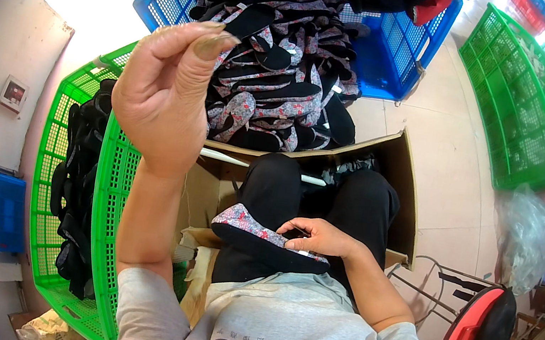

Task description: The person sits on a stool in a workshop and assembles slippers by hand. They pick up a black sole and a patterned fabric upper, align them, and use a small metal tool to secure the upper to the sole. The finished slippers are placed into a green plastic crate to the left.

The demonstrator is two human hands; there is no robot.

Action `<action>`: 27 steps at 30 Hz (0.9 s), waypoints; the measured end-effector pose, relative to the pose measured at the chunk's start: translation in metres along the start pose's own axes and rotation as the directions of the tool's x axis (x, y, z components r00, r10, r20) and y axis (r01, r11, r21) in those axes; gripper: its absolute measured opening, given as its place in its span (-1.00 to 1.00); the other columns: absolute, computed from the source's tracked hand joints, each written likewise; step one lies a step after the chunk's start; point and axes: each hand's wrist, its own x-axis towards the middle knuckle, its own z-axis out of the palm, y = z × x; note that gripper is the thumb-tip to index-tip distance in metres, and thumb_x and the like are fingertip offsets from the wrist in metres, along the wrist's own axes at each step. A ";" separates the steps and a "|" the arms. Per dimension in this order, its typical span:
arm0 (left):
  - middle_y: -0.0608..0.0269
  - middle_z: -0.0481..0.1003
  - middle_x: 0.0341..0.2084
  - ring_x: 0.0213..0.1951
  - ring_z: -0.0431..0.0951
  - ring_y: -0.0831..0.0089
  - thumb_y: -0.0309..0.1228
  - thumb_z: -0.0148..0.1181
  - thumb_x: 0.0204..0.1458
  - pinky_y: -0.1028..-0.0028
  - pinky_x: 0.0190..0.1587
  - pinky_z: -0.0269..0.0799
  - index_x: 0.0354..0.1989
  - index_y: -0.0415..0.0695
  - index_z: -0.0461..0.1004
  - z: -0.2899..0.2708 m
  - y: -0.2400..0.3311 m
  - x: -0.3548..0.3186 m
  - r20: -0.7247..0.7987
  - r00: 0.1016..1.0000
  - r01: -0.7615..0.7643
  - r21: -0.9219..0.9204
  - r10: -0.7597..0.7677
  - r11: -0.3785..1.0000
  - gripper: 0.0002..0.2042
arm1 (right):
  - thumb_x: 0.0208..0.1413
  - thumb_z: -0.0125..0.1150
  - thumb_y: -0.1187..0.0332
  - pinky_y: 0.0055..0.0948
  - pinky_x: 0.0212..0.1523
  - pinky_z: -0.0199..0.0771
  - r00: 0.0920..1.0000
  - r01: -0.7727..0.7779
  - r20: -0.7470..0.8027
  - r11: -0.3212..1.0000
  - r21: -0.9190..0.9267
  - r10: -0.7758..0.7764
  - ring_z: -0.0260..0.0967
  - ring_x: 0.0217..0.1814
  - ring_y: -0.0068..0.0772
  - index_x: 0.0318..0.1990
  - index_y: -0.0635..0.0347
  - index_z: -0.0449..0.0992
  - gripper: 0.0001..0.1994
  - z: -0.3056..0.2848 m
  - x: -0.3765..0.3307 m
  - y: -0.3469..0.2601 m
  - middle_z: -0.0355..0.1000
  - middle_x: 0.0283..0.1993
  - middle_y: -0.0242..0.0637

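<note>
Across my lap lies a cloth shoe with a grey-and-red floral upper and a black lower side. My right hand grips it at the opening, fingers curled over the edge. Raised high on the left, well apart from the shoe, is my left hand. Its thumb and forefinger are pinched together; whatever is between them is too fine to make out. Beyond my knees, a heap of similar floral and black shoes spills from a blue crate toward me.
An open cardboard box surrounds my knees. On my left stands a green crate with black items in it. To the right are green crates, a clear plastic bag and a red-and-black padded seat on a metal frame.
</note>
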 end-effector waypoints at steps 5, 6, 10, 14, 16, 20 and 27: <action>-0.05 0.58 -0.33 -0.25 0.62 0.27 -0.59 0.19 0.14 0.35 -0.07 0.54 -0.21 -0.36 0.47 0.019 0.018 0.010 0.049 0.993 -0.099 -0.129 0.106 0.987 -0.89 | 0.12 0.30 0.14 -0.49 -0.05 0.37 0.997 0.071 0.038 0.992 -0.108 -0.067 0.40 -0.11 -0.53 0.12 0.16 0.48 -0.54 0.001 0.000 0.002 0.51 -0.11 -0.32; -0.06 0.58 -0.33 -0.26 0.62 0.26 -0.60 0.18 0.14 0.35 -0.07 0.54 -0.21 -0.36 0.47 0.022 0.021 0.011 0.057 0.991 -0.111 -0.154 0.121 0.982 -0.90 | 0.12 0.30 0.13 -0.48 -0.04 0.37 0.996 0.085 0.048 0.988 -0.129 -0.080 0.40 -0.10 -0.51 0.12 0.15 0.48 -0.54 0.001 0.000 0.002 0.51 -0.10 -0.31; -0.01 0.60 -0.36 -0.28 0.61 0.35 -0.57 0.21 0.14 0.42 -0.10 0.53 -0.20 -0.36 0.50 0.032 0.022 0.018 0.110 0.980 -0.158 -0.070 0.165 0.985 -0.88 | 0.11 0.31 0.12 -0.45 0.02 0.36 0.997 0.035 0.070 0.990 -0.137 -0.025 0.41 -0.03 -0.46 0.13 0.12 0.48 -0.53 0.000 0.000 0.006 0.50 -0.04 -0.28; 0.14 0.62 -0.38 -0.31 0.59 0.54 -0.57 0.26 0.11 0.61 -0.20 0.48 -0.23 -0.34 0.56 0.039 0.004 0.026 0.110 0.992 -0.068 0.022 0.065 0.997 -0.90 | 0.10 0.30 0.12 -0.45 0.04 0.36 0.996 0.049 0.074 0.989 -0.137 -0.039 0.41 -0.01 -0.46 0.13 0.12 0.47 -0.53 0.001 0.000 0.002 0.50 -0.03 -0.27; 0.25 0.64 -0.42 -0.34 0.59 0.62 -0.49 0.26 0.11 0.66 -0.27 0.45 -0.23 -0.26 0.60 0.044 -0.013 0.036 0.100 0.995 -0.015 0.066 0.008 0.998 -0.88 | 0.11 0.30 0.13 -0.45 0.03 0.36 0.996 0.048 0.079 0.990 -0.134 -0.038 0.41 -0.02 -0.46 0.13 0.12 0.47 -0.53 0.002 0.001 0.003 0.50 -0.04 -0.28; 0.24 0.62 -0.35 -0.29 0.57 0.58 -0.45 0.26 0.13 0.60 -0.13 0.46 -0.18 -0.25 0.60 0.048 -0.058 0.060 0.073 0.984 0.144 0.231 -0.165 0.962 -0.84 | 0.11 0.30 0.14 -0.45 0.01 0.36 0.996 0.062 0.068 0.990 -0.130 -0.054 0.41 -0.05 -0.47 0.13 0.13 0.47 -0.53 0.002 0.000 0.005 0.51 -0.05 -0.28; 0.21 0.61 -0.23 -0.19 0.61 0.38 -0.38 0.27 -0.02 0.42 -0.07 0.48 -0.13 -0.11 0.61 0.012 -0.130 0.019 0.451 0.703 0.129 0.680 -0.550 0.722 -0.75 | 0.09 0.32 0.16 -0.47 -0.01 0.37 0.997 0.038 0.075 0.993 -0.112 -0.030 0.41 -0.08 -0.50 0.14 0.13 0.47 -0.52 0.002 0.001 0.005 0.51 -0.07 -0.28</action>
